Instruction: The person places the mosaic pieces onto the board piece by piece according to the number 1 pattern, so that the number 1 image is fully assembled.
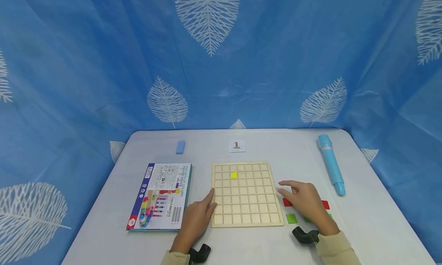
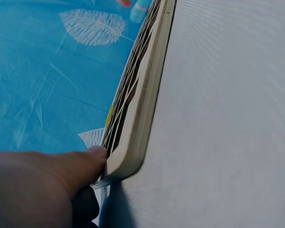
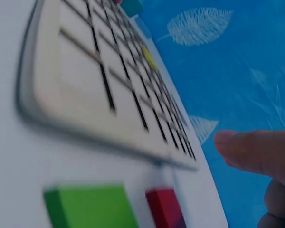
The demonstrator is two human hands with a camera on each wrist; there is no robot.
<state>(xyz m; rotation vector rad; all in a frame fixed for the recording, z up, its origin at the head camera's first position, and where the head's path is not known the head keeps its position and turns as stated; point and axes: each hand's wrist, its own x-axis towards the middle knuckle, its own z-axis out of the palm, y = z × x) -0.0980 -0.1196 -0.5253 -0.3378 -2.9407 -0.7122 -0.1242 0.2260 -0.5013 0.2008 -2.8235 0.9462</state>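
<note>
A wooden grid board (image 1: 247, 204) lies flat on the table, with one yellow square tile (image 1: 234, 175) in its upper left part. At the board's left edge, my left hand (image 1: 196, 219) touches the rim with its extended fingers; in the left wrist view the thumb (image 2: 88, 164) meets the board's corner. To the right of the board, my right hand (image 1: 305, 199) hovers over red tiles (image 1: 287, 202) and green tiles (image 1: 291, 218), partly hiding them. Its thumb and index finger are apart, and nothing shows between them in the right wrist view.
Left of the board lies a printed box (image 1: 162, 197). Behind the board is a small pattern card (image 1: 236, 146), with a blue block (image 1: 180, 147) farther left. A light-blue microphone-shaped object (image 1: 332, 164) lies at the right. A blue leaf-patterned cloth (image 1: 262, 65) surrounds the table.
</note>
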